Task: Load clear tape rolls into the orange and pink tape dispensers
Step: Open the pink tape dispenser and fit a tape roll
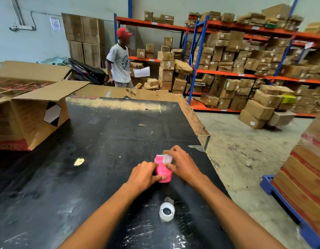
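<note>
Left hand (144, 174), right hand (181, 163) flank, grip pink dispenser (162, 170).

Bare arms and hands, nothing worn

Both forearms enter from the lower edge uncovered, with no sleeve in view. The left hand (144, 174) and the right hand (182, 163) show no glove, ring, watch or wristband on the visible sides.

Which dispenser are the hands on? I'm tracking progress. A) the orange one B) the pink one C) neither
B: both the left hand and the right hand grip the pink dispenser on the black table.
</note>
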Tool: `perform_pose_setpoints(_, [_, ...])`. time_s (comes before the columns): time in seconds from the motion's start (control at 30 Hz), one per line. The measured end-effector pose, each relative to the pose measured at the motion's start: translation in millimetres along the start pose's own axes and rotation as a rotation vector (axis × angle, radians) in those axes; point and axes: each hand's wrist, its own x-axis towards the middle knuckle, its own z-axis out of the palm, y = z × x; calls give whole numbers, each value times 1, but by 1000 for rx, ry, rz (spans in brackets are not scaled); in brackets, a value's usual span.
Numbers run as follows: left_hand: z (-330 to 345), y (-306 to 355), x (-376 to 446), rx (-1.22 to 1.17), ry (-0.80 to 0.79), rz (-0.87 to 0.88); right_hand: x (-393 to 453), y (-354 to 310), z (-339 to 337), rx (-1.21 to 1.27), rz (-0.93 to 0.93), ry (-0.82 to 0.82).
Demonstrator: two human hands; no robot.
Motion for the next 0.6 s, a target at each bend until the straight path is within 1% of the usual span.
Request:
perform_pose_setpoints(0.1, [-4, 5, -3, -4, -35, -1, -10, -1, -8, 94, 44, 36])
perform_pose_setpoints(0.17, [-10, 11, -5, -35, 1, 14, -15, -2, -12, 136, 57, 73])
perform_pose_setpoints(0.23, [-17, 22, -8, -229, 104, 9, -21, -4, -18, 182, 76, 118])
perform_pose_setpoints(0.27, [-21, 29, -9, -406, 152, -24, -25, -6, -20, 201, 78, 134])
perform_pose_setpoints(0.3, [-24, 36, -9, -609, 172, -85, -27, -7, -21, 219, 77, 143])
perform_pose_setpoints(0.37, [-28, 50, -12, -934, 134, -185, -34, -10, -25, 256, 63, 172])
perform_pose_setpoints(0.43, [-27, 58, -16, -1058, 109, -211, -42, -13, -27, 305, 72, 219])
perform_pose_setpoints(0.6, [-13, 71, -27, -1168, 125, -221, -64, -10, -31, 463, 153, 269])
